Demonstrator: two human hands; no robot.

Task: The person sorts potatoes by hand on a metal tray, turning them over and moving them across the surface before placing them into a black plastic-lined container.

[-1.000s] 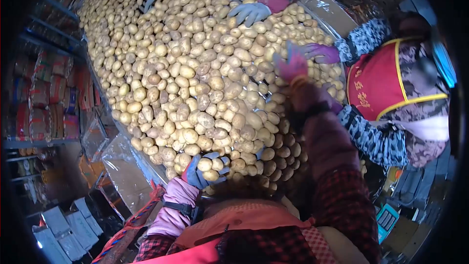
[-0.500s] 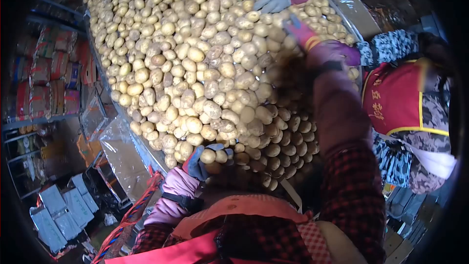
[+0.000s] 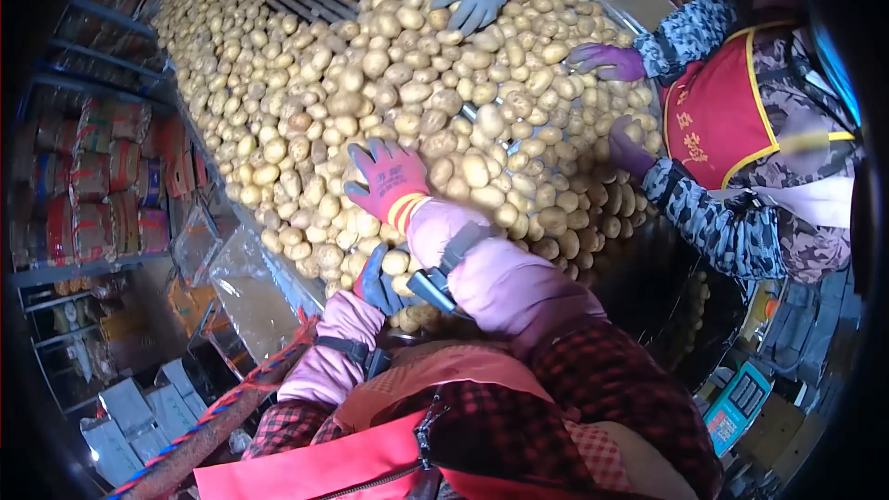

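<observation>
Potatoes cover the sorting table in front of me. My right hand, in a red glove with grey fingertips, lies palm down on the potatoes with its fingers spread. My left hand, in a dark grey and red glove, is at the near edge. It is curled against a couple of potatoes; my right forearm and its cuff partly hide its fingers.
A co-worker in a red apron at the right has purple-gloved hands over the potatoes. Another person's grey-gloved hand is at the far side. Dark slats show through the potatoes. Stacked packages stand left, beside a rope-wrapped bar.
My right hand has swept from the far right back toward me and left, across the potatoes. My left hand stays near the table's edge. The co-worker's purple-gloved hands now show plainly.
</observation>
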